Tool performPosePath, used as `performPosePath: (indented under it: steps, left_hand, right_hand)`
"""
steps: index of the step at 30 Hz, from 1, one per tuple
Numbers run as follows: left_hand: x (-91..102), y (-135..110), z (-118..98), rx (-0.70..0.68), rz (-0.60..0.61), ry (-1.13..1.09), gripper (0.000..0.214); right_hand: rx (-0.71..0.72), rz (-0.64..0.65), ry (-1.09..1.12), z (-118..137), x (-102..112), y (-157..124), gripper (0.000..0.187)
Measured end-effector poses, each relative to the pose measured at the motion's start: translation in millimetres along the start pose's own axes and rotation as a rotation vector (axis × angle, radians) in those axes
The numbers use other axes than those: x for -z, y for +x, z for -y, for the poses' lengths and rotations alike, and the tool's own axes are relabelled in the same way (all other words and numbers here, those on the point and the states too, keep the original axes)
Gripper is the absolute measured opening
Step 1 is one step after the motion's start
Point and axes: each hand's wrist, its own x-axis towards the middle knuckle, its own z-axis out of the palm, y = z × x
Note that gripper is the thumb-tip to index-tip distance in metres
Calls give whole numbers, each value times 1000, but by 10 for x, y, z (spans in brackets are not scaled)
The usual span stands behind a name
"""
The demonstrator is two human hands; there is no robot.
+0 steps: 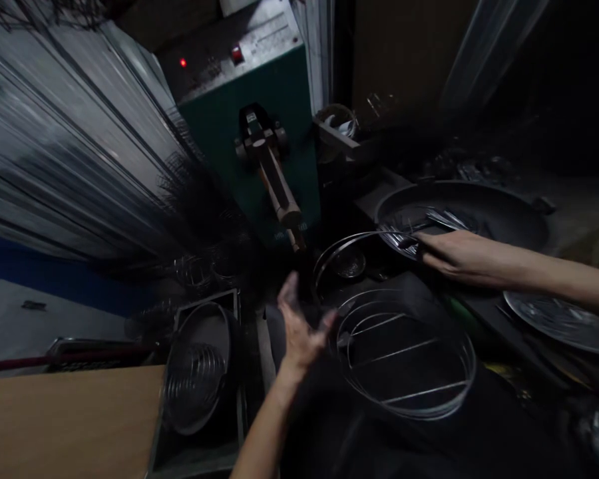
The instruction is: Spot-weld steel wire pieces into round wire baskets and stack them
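Observation:
My right hand (462, 256) is closed on a thin metal wire hoop (344, 241), which arcs to the left; its lower part is lost in the dark. Left of the hoop, my left hand (302, 329) is raised with thumb and fingers apart, slightly blurred, and nothing shows between them. Below both hands, several round wire rings with straight crossbars (397, 400) lie over dark cloth across my lap. In front stands a green machine (292, 120) with a copper-coloured arm and rod (279, 183) pointing down towards my left hand.
Behind my right hand is a wide dark pan (509, 206) of short metal rods. A second tray (559, 336) of metal pieces sits at right. On the left, an oval basin (199, 409) holds coiled wire rings, beside a wooden board (70, 419).

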Motion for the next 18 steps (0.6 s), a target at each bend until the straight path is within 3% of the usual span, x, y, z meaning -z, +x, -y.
performPosePath:
  steps: [3, 5, 7, 10, 14, 18]
  left_hand:
    - [145, 178, 6, 224, 72, -254, 69]
    - [178, 193, -128, 357, 174, -502, 52]
    - [148, 170, -327, 532, 222, -711, 47]
    - [-21, 212, -560, 721, 126, -952, 48]
    - [-327, 404, -518, 826, -77, -1123, 51]
    - [-462, 503, -294, 802, -18, -988, 49]
  right_hand:
    - [95, 29, 78, 23, -34, 13, 21]
    - [149, 27, 150, 111, -172, 193, 27]
    - [209, 32, 243, 238, -395, 457, 32]
    - [204, 47, 341, 453, -777, 855, 35]
    - [86, 81, 344, 598, -1045, 1173, 36]
    - [61, 34, 270, 597, -929, 1174, 37]
